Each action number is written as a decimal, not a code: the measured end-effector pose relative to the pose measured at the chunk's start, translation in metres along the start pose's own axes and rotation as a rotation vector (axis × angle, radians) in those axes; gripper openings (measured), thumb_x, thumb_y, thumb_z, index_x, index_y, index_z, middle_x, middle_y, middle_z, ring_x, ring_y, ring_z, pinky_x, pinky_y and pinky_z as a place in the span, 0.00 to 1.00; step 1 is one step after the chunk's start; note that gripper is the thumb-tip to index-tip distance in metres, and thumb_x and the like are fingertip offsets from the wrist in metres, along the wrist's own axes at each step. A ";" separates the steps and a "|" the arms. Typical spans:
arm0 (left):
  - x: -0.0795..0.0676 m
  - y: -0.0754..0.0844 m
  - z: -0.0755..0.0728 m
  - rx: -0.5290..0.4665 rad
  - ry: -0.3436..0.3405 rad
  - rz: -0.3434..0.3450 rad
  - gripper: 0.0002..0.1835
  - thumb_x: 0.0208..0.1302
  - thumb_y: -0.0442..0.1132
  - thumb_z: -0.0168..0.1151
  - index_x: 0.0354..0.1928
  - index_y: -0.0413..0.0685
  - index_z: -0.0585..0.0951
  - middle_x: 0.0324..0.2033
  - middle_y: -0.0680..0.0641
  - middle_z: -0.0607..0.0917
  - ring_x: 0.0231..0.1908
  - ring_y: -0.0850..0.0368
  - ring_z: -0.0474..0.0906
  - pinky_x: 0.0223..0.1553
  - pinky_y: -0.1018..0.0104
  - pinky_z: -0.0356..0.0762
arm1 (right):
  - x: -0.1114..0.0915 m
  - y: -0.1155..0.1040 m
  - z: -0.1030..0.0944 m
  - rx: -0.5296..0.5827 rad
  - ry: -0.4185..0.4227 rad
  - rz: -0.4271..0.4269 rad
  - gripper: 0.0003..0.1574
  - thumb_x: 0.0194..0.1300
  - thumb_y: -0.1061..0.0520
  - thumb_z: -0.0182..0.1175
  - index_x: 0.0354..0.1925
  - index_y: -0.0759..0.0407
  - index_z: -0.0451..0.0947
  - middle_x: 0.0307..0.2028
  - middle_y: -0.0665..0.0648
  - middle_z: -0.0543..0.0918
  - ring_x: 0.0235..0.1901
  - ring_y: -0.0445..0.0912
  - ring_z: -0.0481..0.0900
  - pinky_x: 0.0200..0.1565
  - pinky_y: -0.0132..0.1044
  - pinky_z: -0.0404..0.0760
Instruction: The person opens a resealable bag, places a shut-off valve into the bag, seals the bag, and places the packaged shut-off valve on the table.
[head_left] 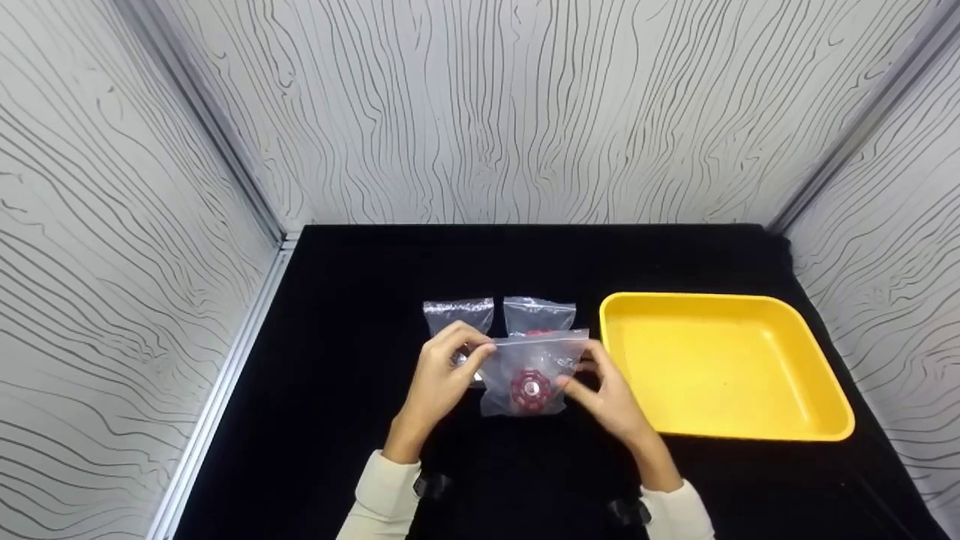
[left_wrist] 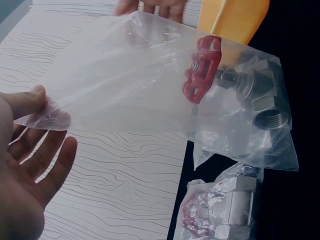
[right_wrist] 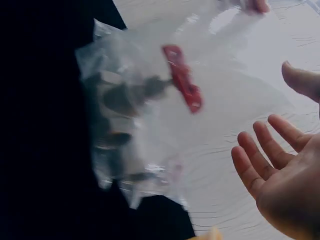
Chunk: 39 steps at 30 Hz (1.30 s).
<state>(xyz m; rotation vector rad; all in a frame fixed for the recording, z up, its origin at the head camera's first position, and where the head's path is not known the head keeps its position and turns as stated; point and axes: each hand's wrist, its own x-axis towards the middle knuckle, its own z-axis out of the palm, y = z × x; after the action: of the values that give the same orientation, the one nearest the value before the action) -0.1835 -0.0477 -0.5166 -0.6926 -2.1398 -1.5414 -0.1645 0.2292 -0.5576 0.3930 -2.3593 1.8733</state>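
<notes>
Bagged valve (head_left: 530, 384) is being held up just left of the yellow tray (head_left: 724, 366), pinched at one top corner by the left hand (head_left: 442, 375); the right hand (head_left: 611, 397) is hanging open beside it. Two more bags (head_left: 499, 315) are lying on the table behind; the tray is being left unfilled.

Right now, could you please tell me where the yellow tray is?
In the head view the yellow tray sits on the black table, to the right of the right hand and the bagged red-handled valve.
</notes>
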 end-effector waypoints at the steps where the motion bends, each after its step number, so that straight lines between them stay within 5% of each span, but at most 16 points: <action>1: 0.000 0.000 0.000 -0.004 -0.003 -0.005 0.03 0.70 0.38 0.71 0.38 0.47 0.89 0.36 0.53 0.89 0.34 0.63 0.83 0.39 0.69 0.85 | -0.002 0.003 0.003 -0.002 -0.017 0.025 0.35 0.63 0.68 0.73 0.66 0.66 0.73 0.62 0.67 0.79 0.57 0.59 0.82 0.58 0.38 0.84; 4: 0.001 -0.001 0.000 -0.018 -0.012 -0.017 0.05 0.71 0.39 0.71 0.38 0.45 0.89 0.36 0.51 0.89 0.34 0.63 0.83 0.39 0.69 0.85 | -0.008 0.012 0.009 -0.002 -0.066 0.087 0.42 0.61 0.66 0.75 0.70 0.63 0.70 0.66 0.66 0.79 0.63 0.64 0.80 0.63 0.42 0.81; 8: 0.000 -0.003 0.001 -0.043 -0.022 -0.045 0.04 0.71 0.37 0.71 0.39 0.44 0.89 0.37 0.48 0.89 0.36 0.62 0.82 0.39 0.65 0.85 | -0.013 0.025 0.019 -0.033 -0.097 0.146 0.50 0.57 0.63 0.80 0.73 0.62 0.69 0.67 0.64 0.80 0.66 0.57 0.77 0.69 0.40 0.74; 12: -0.005 -0.003 0.003 -0.096 -0.043 -0.150 0.09 0.70 0.38 0.71 0.49 0.44 0.87 0.42 0.49 0.89 0.39 0.62 0.84 0.40 0.63 0.86 | -0.017 0.033 0.027 -0.051 -0.092 0.192 0.49 0.56 0.62 0.81 0.72 0.62 0.71 0.67 0.63 0.81 0.65 0.51 0.77 0.69 0.36 0.74; 18: -0.019 -0.010 0.007 -0.180 -0.106 -0.294 0.26 0.69 0.39 0.74 0.65 0.41 0.77 0.52 0.42 0.88 0.47 0.57 0.87 0.48 0.61 0.89 | -0.018 0.040 0.030 -0.011 -0.082 0.169 0.42 0.59 0.64 0.79 0.69 0.61 0.75 0.66 0.62 0.82 0.61 0.40 0.79 0.66 0.29 0.74; 30: -0.063 -0.046 0.032 -0.288 -0.215 -0.436 0.30 0.69 0.36 0.73 0.69 0.39 0.74 0.64 0.38 0.82 0.64 0.41 0.81 0.68 0.53 0.80 | -0.019 0.043 0.030 -0.003 -0.085 0.189 0.41 0.62 0.63 0.76 0.70 0.63 0.73 0.63 0.63 0.83 0.60 0.39 0.79 0.66 0.30 0.74; 34: -0.073 -0.056 0.042 -0.274 -0.232 -0.455 0.30 0.69 0.37 0.73 0.70 0.39 0.75 0.66 0.37 0.81 0.69 0.37 0.76 0.72 0.44 0.75 | -0.019 0.047 0.031 0.018 -0.085 0.188 0.40 0.64 0.64 0.75 0.71 0.63 0.71 0.63 0.64 0.83 0.59 0.39 0.80 0.65 0.29 0.76; 39: -0.081 -0.065 0.052 -0.264 -0.232 -0.492 0.32 0.68 0.38 0.73 0.71 0.41 0.75 0.66 0.40 0.82 0.69 0.42 0.76 0.73 0.45 0.73 | -0.022 0.054 0.033 0.071 -0.107 0.190 0.45 0.65 0.65 0.74 0.76 0.64 0.67 0.68 0.68 0.79 0.62 0.38 0.78 0.66 0.28 0.74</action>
<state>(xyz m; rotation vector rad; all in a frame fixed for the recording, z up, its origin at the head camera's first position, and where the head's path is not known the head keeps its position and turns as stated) -0.1611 -0.0280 -0.6292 -0.4608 -2.4296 -2.1180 -0.1551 0.2118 -0.6219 0.2911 -2.4839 2.0718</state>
